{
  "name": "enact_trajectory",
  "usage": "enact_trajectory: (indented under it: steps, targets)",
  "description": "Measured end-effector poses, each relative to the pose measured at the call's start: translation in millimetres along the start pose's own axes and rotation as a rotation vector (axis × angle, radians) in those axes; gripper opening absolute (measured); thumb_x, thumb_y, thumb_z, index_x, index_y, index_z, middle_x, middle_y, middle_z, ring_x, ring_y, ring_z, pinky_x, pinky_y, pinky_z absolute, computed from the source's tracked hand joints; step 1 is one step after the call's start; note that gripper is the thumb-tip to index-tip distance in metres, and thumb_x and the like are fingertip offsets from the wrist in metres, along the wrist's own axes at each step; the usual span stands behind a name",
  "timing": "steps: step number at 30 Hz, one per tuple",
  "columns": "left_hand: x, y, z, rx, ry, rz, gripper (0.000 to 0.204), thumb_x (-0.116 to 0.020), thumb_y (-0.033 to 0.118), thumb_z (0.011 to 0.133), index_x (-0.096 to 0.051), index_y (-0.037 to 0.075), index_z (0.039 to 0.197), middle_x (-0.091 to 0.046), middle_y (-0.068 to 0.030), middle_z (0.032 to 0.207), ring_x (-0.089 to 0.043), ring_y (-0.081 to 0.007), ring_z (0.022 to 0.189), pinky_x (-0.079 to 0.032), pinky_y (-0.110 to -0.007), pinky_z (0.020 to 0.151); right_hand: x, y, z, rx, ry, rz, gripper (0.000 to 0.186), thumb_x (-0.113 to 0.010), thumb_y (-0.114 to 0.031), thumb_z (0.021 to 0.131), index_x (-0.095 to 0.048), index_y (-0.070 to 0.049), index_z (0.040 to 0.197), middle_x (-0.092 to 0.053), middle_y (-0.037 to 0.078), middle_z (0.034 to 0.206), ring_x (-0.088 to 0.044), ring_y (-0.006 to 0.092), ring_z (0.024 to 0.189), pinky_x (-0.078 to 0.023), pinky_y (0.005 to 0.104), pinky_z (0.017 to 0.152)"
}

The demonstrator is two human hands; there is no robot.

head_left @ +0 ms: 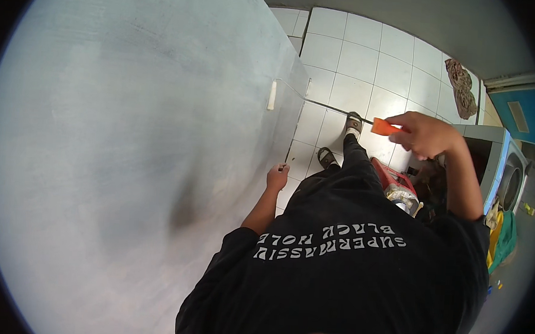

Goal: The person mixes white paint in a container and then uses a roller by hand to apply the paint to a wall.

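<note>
My right hand [426,136] is closed around the orange handle of a paint roller [272,96]. The long thin dark rod runs leftward from the handle across the view of my right foot. At its far end, the white roller sleeve is against or very close to the pale grey wall [130,129]; I cannot tell whether it touches. Low beside the wall, my left hand [277,176] has its fingers curled together. Whatever those fingers may hold is too small to make out.
White floor tiles [358,57] lie under my sandalled feet. To the right are a red plastic item [394,176] with clutter, a washing machine [510,180], and green and yellow cloth [504,240]. A crumpled brown patterned cloth [462,89] lies at the far right.
</note>
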State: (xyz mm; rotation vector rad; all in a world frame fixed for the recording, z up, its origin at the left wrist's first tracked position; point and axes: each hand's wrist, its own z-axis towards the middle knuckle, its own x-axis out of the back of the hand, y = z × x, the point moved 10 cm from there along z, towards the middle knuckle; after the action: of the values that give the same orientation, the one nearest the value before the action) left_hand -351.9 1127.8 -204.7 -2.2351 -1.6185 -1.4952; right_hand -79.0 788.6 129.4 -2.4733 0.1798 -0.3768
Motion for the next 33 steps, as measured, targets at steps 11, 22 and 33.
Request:
enact_trajectory:
  steps: [11,22,33]
  targets:
    - [-14,-24,-14,0.048,-0.031,0.029,0.04,-0.062,0.039,0.087,-0.068,0.008,0.112,-0.07,-0.0162,0.106,-0.066,-0.032,0.101,-0.05,-0.041,0.09,-29,18,58,0.024,0.078,0.032,0.031,-0.057,-0.023,0.094,-0.06,0.001,0.114,-0.051,0.003,0.06,-0.049,0.0115,0.044,-0.038,0.0283,0.037]
    - [-27,11,-10,-0.048,-0.06,0.075,0.039,-0.062,0.039,0.087,-0.068,0.007,0.109,-0.07,-0.0155,0.104,-0.066,-0.032,0.1,-0.05,-0.041,0.089,-46,66,154,0.04,0.074,0.004,0.038,-0.058,-0.024,0.088,-0.058,0.006,0.066,-0.055,0.011,0.053,-0.055,0.0203,0.044,-0.042,0.0352,0.039]
    - [4,6,-5,-0.095,0.009,0.073,0.039,-0.062,0.037,0.087,-0.068,0.007,0.11,-0.07,-0.0161,0.105,-0.066,-0.0324,0.099,-0.051,-0.041,0.088,-11,31,-1,0.063,0.043,0.073,0.041,-0.054,-0.026,0.094,-0.058,0.003,0.123,-0.059,0.008,0.065,-0.057,0.0157,0.047,-0.044,0.0316,0.041]
